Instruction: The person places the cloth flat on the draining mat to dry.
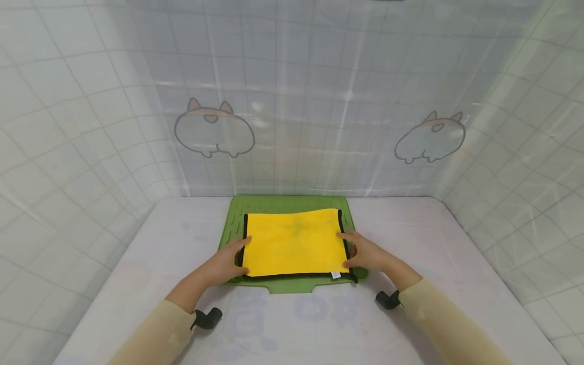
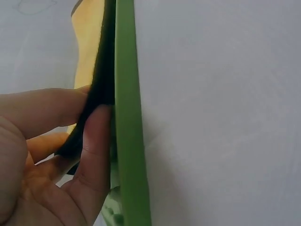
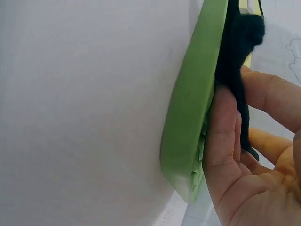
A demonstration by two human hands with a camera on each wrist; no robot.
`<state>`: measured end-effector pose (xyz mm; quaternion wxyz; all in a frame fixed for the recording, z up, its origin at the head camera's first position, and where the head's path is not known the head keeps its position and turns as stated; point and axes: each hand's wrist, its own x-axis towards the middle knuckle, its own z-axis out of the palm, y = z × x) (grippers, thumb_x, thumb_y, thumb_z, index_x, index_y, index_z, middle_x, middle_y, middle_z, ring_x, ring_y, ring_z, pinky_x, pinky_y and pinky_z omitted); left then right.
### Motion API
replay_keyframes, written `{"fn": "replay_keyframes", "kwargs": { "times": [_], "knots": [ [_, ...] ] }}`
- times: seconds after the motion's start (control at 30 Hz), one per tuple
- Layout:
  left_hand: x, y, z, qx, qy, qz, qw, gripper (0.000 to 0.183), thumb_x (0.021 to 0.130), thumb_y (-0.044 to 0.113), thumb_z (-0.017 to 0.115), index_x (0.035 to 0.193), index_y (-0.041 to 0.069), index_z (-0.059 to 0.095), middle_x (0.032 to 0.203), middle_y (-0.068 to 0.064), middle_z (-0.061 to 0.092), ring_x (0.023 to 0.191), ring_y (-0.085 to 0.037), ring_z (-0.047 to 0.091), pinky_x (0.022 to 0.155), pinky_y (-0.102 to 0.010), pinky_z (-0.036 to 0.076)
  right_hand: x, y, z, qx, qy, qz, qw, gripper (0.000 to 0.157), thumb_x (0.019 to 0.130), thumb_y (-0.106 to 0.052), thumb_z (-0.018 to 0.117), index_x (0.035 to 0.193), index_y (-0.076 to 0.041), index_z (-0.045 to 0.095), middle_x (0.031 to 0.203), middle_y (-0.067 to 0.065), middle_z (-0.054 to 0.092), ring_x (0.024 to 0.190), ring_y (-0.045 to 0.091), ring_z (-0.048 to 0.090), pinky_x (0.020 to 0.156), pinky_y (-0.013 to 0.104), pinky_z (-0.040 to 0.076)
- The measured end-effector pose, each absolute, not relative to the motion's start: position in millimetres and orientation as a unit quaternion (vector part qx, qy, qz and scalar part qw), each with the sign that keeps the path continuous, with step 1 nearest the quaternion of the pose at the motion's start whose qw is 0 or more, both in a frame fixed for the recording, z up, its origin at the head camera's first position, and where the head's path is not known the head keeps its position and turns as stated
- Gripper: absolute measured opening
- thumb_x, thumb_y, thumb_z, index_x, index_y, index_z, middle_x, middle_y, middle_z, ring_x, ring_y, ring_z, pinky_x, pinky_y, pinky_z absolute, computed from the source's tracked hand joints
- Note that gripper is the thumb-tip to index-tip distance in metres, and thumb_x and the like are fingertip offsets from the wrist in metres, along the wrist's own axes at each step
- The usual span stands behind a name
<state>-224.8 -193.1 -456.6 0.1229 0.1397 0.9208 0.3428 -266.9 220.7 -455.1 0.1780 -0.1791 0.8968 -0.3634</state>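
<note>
A yellow cloth (image 1: 296,243) with black edging lies spread over a ribbed green tray (image 1: 292,285), with a small white label (image 1: 335,275) near its front right corner. My left hand (image 1: 228,261) grips the cloth's left edge, thumb and fingertips on its yellow face. In the left wrist view, fingers (image 2: 96,141) stand on both sides of the black edging (image 2: 101,89). At the opposite edge, my right hand (image 1: 369,253) holds the cloth in the same way. The right wrist view shows the fingers (image 3: 223,127) around the bunched black edging (image 3: 235,61), close beside the tray's rim (image 3: 193,103).
The tray sits on a pale table (image 1: 292,329) with faint printed marks, against a white tiled-pattern back wall (image 1: 296,152) bearing two cartoon animal drawings. Similar walls rise at both sides. A black curved fitting (image 1: 208,318) is at the left wrist, another (image 1: 387,300) at the right.
</note>
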Motion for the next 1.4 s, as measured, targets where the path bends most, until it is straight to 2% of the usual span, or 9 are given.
{"fn": "replay_keyframes", "kwargs": {
  "times": [0.2,0.43,0.77,0.83,1.07,1.17,1.4],
  "knots": [
    [-220,-192,-458,0.14,0.928,0.32,0.129,0.083,0.088,0.01,0.078,0.156,0.002,0.031,0.158,-0.03,0.025,0.144,-0.048,0.026,0.112,-0.062,0.031,-263,221,-456,-0.186,0.901,-0.347,0.181,0.088,0.081,-0.012,0.085,0.154,-0.006,0.038,0.161,0.032,0.014,0.073,0.017,0.055,0.064,0.029,0.052],
    [-216,-185,-458,0.132,0.941,0.284,0.128,0.082,0.086,0.01,0.08,0.154,-0.001,0.035,0.156,-0.032,0.027,0.143,-0.049,0.029,0.112,-0.062,0.031,-262,220,-459,-0.184,0.91,-0.326,0.178,0.084,0.079,-0.012,0.087,0.151,-0.007,0.044,0.159,0.03,0.023,0.07,0.016,0.055,0.063,0.03,0.051],
    [-214,-183,-457,0.125,0.949,0.261,0.122,0.08,0.085,0.012,0.081,0.152,0.002,0.039,0.155,-0.032,0.029,0.141,-0.05,0.031,0.11,-0.064,0.033,-260,219,-455,-0.193,0.914,-0.309,0.177,0.082,0.08,-0.013,0.086,0.151,-0.009,0.045,0.158,0.028,0.025,0.07,0.016,0.056,0.063,0.029,0.052],
    [-215,-187,-456,0.134,0.947,0.266,0.122,0.077,0.087,0.014,0.079,0.152,0.004,0.041,0.155,-0.03,0.032,0.141,-0.049,0.033,0.11,-0.063,0.033,-261,222,-453,-0.199,0.913,-0.308,0.178,0.079,0.082,-0.016,0.085,0.151,-0.01,0.045,0.157,0.026,0.029,0.073,0.016,0.056,0.064,0.03,0.052],
    [-230,-202,-449,0.146,0.929,0.32,0.113,0.067,0.097,0.023,0.069,0.155,0.01,0.037,0.154,-0.023,0.039,0.13,-0.045,0.048,0.1,-0.059,0.046,-270,232,-440,-0.194,0.912,-0.314,0.18,0.063,0.092,-0.025,0.075,0.148,-0.01,0.049,0.138,0.018,0.052,0.08,0.019,0.059,0.066,0.034,0.053],
    [-239,-204,-445,0.14,0.929,0.328,0.102,0.064,0.1,0.025,0.064,0.156,0.011,0.035,0.154,-0.023,0.039,0.129,-0.044,0.049,0.097,-0.058,0.048,-277,233,-435,-0.194,0.915,-0.307,0.173,0.057,0.096,-0.027,0.07,0.147,-0.01,0.05,0.136,0.017,0.054,0.089,0.02,0.061,0.072,0.035,0.054],
    [-259,-201,-439,0.104,0.925,0.359,0.072,0.061,0.104,0.026,0.057,0.157,0.009,0.031,0.145,-0.024,0.047,0.123,-0.04,0.054,0.092,-0.053,0.051,-299,223,-427,-0.193,0.919,-0.322,0.122,0.056,0.1,-0.023,0.064,0.151,-0.008,0.045,0.13,0.017,0.058,0.087,0.022,0.06,0.069,0.034,0.052]
  ]
}}
